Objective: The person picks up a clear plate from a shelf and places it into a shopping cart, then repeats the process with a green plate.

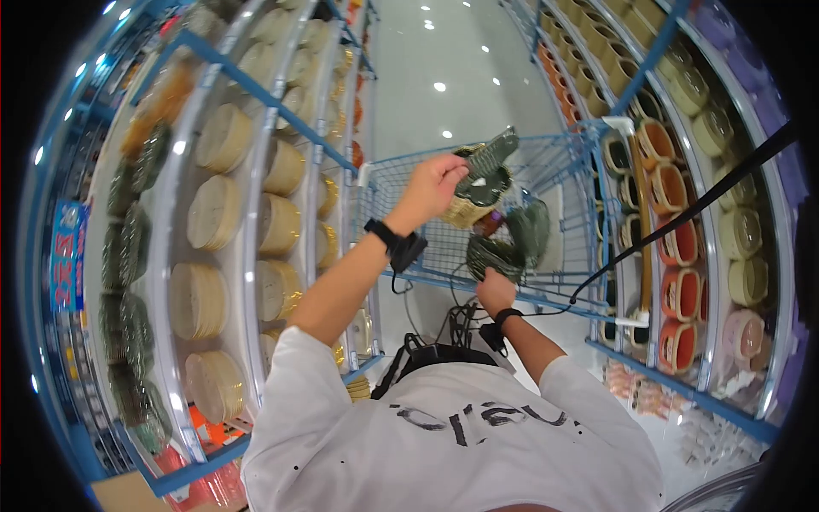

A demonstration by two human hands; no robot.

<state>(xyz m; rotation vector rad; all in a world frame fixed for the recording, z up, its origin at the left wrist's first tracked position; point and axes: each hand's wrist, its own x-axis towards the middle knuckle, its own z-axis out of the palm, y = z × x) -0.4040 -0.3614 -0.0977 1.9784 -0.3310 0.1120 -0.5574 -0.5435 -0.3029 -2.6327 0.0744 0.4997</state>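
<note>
A blue wire shopping cart (392, 183) stands in front of my body. Over its left part, my left hand (444, 179) is closed on a dark green wrapped item (493, 156), held above a woven basket (465, 211). At the cart's near side, my right hand (495, 292) is closed on a dark green bundle (497, 258). Another dark green wrapped piece (533, 229) lies beside that bundle, and a small reddish-brown item (489, 224) shows between the basket and the bundle.
Shelves of round beige baskets (213, 213) line the left, with dark green wrapped goods (128, 247) farther out. On the right are shelves of orange containers (680, 243) and pale green ones (740, 235). A black strap (682, 213) crosses the right side.
</note>
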